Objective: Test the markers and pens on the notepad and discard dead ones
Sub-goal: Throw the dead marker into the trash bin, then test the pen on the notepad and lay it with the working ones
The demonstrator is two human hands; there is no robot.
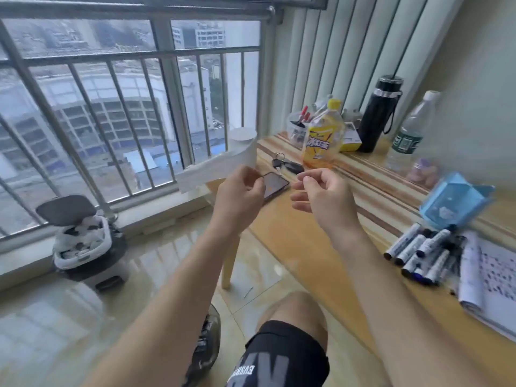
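1 head camera – wide-angle, facing forward and down over the table [296, 247].

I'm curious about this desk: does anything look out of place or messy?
The white paper roll is partly unwound, its loose strip pinched by the left hand. The blue plastic box lies tipped over beside the jumbled heap of white markers. A thin stick-like thing lies on the tiled floor.
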